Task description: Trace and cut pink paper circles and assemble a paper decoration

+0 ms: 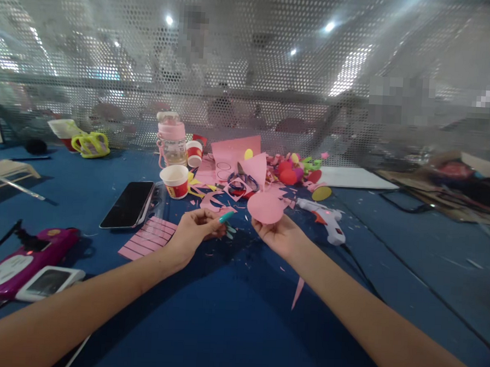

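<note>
My right hand (pixel 281 237) holds a round pink paper disc (pixel 265 207) by its lower edge, fingers beneath it. Just left of it, my left hand (pixel 199 230) is closed with thumb and fingers together; its long nails are teal, and whatever may be between the fingertips is too small to make out. Behind the hands lie pink paper scraps (pixel 213 202) and dark-handled scissors (pixel 243 183). A white glue gun (pixel 325 219) rests to the right of the disc. Striped pink paper (pixel 149 237) lies beside my left wrist.
A black phone (pixel 128 205), paper cup (pixel 174 181) and pink-topped bottle (pixel 172 138) stand or lie left of centre. A purple power strip (pixel 27 262) is at the left. Colourful cutouts (pixel 289 172) are piled behind, before a perforated metal screen (pixel 251 69). The glue gun's cord runs right.
</note>
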`<state>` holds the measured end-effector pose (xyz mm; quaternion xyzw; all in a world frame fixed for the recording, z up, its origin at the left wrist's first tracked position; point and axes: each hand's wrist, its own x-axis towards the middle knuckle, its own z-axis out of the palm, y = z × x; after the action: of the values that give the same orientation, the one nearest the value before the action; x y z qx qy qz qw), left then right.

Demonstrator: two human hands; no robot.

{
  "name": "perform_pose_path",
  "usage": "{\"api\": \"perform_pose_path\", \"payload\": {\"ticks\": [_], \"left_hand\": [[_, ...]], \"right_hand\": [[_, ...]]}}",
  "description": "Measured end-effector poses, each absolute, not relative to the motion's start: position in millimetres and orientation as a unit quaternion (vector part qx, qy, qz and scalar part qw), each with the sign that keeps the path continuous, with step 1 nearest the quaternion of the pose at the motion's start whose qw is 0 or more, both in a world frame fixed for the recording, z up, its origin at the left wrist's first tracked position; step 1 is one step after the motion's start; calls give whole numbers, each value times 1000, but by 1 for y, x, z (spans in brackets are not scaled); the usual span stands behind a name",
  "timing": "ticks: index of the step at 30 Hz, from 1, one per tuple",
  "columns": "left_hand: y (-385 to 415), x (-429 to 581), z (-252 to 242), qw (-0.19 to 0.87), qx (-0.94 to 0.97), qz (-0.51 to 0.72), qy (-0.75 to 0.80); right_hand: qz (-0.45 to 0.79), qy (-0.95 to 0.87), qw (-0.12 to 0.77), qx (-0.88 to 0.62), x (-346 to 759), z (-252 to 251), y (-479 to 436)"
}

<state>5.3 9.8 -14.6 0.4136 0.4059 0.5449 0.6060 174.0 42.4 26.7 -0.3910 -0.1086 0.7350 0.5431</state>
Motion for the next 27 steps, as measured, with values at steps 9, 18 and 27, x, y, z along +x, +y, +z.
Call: {"api": "perform_pose_path", "payload": {"ticks": [9,18,27], "left_hand": [[0,10,-3,582,492,522,382],[-2,7,-10,428,624,469,456],[-11,6,-14,161,853,236,437]], "right_hand": [[722,-144,559,-382,175,18,49],[716,-160,565,-377,177,15,52],[710,-136,585,-368,177,15,54]]}}
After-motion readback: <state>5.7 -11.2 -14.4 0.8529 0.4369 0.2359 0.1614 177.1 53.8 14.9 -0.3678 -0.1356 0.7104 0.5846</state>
